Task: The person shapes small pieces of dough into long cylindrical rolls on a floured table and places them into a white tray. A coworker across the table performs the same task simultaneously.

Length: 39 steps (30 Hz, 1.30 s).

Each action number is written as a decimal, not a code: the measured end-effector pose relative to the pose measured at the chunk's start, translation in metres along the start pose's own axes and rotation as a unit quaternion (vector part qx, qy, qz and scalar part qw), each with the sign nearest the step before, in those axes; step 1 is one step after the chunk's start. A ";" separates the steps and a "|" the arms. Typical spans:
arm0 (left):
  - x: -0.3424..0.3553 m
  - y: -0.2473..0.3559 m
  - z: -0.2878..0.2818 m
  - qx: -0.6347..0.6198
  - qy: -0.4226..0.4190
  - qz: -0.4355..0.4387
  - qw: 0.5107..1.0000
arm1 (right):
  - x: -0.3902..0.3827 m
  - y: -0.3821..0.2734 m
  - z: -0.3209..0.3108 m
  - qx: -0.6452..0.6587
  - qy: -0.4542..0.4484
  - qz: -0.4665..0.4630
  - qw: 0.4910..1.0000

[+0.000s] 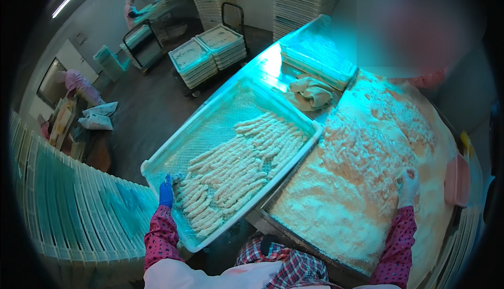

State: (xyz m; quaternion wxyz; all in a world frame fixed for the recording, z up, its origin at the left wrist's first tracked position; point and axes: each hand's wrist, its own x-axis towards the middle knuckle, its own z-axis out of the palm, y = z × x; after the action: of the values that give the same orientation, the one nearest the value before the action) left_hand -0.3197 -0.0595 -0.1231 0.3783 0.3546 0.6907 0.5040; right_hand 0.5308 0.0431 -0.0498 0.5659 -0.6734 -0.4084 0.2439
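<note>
A white mesh tray [231, 92] lies tilted in front of me, with rows of pale crumb-coated strips [226, 173] across its near and right part. My left hand [167, 190], in a blue glove with crumbs on the fingertips, is at the tray's left side beside the end of the strips. Its thumb stands apart from the fingers. To the right, a broad bed of pale crumbs [331, 200] fills a metal-edged worktop. In the crumbs at its right side is my right hand [408, 188], its glove coated white. Those fingers are curled, and what they hold is hidden.
A crumpled cloth [310, 93] and a clear bin [320, 60] sit beyond the tray. A pink container [457, 180] stands at the right edge. Stacked trays [84, 200] line the left. Behind are a loaded trolley [207, 53] and co-workers [81, 85]; another person is across the worktop.
</note>
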 end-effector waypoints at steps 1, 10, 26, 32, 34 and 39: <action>0.003 -0.010 0.005 0.015 -0.015 0.029 0.999 | -0.007 -0.015 -0.005 -0.004 -0.003 -0.059 0.998; -0.086 0.121 0.230 -0.089 -0.221 0.145 0.960 | -0.164 -0.072 -0.011 -0.313 -0.337 -0.042 0.887; -0.223 0.089 0.497 0.143 -0.475 0.408 0.766 | -0.218 -0.022 -0.074 -0.424 -0.102 -0.235 0.869; -0.216 0.115 0.482 0.007 -0.500 -0.001 0.866 | -0.208 0.000 -0.110 -0.227 0.168 0.008 0.959; -0.224 0.139 0.478 0.232 -0.521 0.186 0.800 | -0.210 0.008 -0.106 -0.337 0.089 -0.025 0.937; -0.207 0.118 0.472 0.301 -0.413 0.389 0.766 | -0.223 -0.020 -0.039 -0.233 -0.021 -0.160 0.959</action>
State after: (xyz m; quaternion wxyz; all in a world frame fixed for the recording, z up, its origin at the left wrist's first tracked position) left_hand 0.2044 -0.0091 -0.0721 0.2724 0.8625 0.3869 0.1792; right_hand 0.4339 -0.1625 -0.0506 0.4160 -0.7074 -0.5681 0.0624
